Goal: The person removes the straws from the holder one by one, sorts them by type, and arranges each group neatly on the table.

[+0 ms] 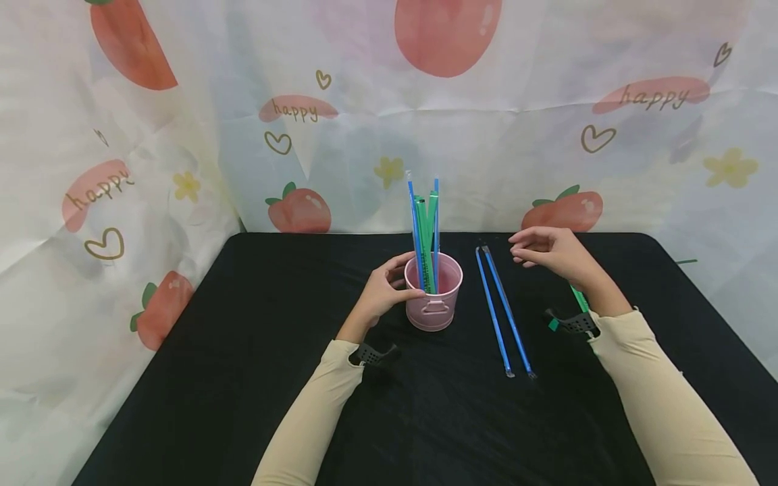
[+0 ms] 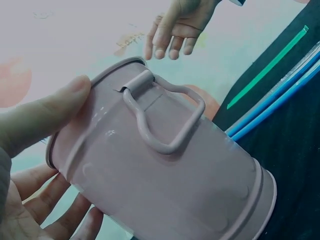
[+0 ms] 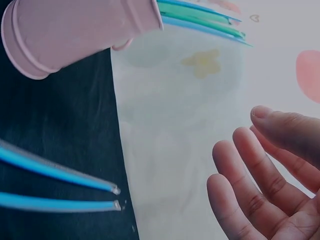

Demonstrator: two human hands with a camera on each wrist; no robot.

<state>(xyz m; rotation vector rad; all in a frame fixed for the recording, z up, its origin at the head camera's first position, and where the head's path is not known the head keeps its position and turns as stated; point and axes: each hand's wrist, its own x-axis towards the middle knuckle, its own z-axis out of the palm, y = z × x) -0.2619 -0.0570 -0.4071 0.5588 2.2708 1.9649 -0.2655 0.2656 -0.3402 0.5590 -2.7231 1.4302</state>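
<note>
A small pink metal bucket (image 1: 446,308) stands upright on the black table, its side handle (image 2: 167,145) facing me. Several long, thin blue and green straws (image 1: 423,229) lean inside it, tips well above the rim. My left hand (image 1: 381,291) grips the bucket's left side, thumb at the near rim and fingers curved round the far side. To the right, my right hand (image 1: 556,256) hovers over the table's back part, empty, with fingers loosely bent. Between bucket and right hand lie two blue straws (image 1: 500,317) in clear wrappers, side by side.
A green straw (image 1: 579,298) lies partly hidden under my right wrist. Behind the black table (image 1: 292,297) hangs a pale printed cloth (image 1: 358,148) with fruit and hearts, which also covers the left side. Both wrists wear dark straps.
</note>
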